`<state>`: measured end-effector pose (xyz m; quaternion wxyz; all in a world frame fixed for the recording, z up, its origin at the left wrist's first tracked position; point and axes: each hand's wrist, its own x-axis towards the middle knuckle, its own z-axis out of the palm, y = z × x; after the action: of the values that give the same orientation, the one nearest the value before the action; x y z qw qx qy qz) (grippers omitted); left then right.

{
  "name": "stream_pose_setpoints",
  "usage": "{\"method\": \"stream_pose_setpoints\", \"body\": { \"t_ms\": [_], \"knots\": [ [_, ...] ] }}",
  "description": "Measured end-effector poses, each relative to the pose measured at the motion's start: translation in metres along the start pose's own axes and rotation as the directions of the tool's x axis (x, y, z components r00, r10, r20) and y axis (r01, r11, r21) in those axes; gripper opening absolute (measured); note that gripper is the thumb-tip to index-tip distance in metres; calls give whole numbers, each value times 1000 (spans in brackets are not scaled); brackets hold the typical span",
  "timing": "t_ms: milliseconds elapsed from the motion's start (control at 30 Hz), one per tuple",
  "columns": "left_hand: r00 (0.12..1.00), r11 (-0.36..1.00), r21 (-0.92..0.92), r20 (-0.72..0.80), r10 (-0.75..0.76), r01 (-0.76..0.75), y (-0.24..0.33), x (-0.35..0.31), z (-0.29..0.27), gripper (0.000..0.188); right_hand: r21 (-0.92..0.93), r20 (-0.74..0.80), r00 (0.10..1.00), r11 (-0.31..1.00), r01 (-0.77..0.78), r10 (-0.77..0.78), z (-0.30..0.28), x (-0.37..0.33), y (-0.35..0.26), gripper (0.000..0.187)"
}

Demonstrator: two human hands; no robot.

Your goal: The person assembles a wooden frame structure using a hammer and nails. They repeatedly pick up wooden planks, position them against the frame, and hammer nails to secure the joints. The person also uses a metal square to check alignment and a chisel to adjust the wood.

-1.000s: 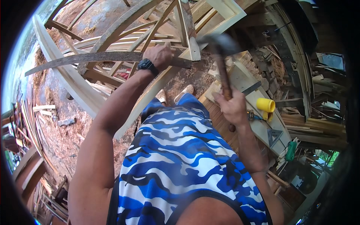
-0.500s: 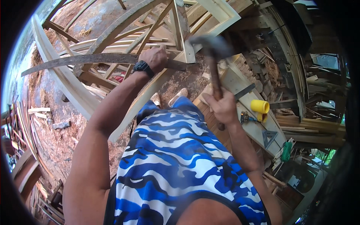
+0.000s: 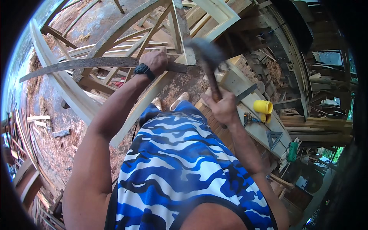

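My left hand point(image 3: 154, 62), a watch on its wrist, is closed around a long, dark, curved wooden strip point(image 3: 96, 62). The strip's right end reaches just below the foot of a pale wooden post point(image 3: 188, 54). In my right hand point(image 3: 224, 107) is a hammer point(image 3: 212, 79), gripped by its wooden handle. Its head is raised to the right of the strip's end and smeared by motion. An arched wooden frame point(image 3: 130, 23) stands beyond my left hand. A pale curved board point(image 3: 65, 82) passes beneath the strip on the left.
At my right, a wooden bench point(image 3: 264, 128) carries a yellow plastic container point(image 3: 263, 106), a triangular square point(image 3: 274, 138) and a hand saw point(image 3: 246, 93). Shavings cover the floor around my feet. Stacked timber point(image 3: 322, 126) lies far right, and loose strips point(image 3: 32, 147) lie left.
The hammer and my right hand have moved a little to the left, bringing the hammer head closer to the strip's end. My left hand keeps its grip on the strip.
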<state>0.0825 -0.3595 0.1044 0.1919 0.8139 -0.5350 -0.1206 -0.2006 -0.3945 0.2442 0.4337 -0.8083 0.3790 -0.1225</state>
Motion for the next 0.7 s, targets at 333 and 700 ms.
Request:
{"method": "stream_pose_setpoints", "body": {
  "t_ms": [333, 700],
  "knots": [
    [1000, 1000, 9, 15, 26, -27, 0, -1, -1, 29, -186, 27, 986, 970, -156, 164, 35, -6, 72, 34],
    [951, 953, 73, -80, 298, -292, -19, 5, 13, 19, 1, -297, 883, 925, -379, 362, -17, -38, 165, 44]
  ]
}}
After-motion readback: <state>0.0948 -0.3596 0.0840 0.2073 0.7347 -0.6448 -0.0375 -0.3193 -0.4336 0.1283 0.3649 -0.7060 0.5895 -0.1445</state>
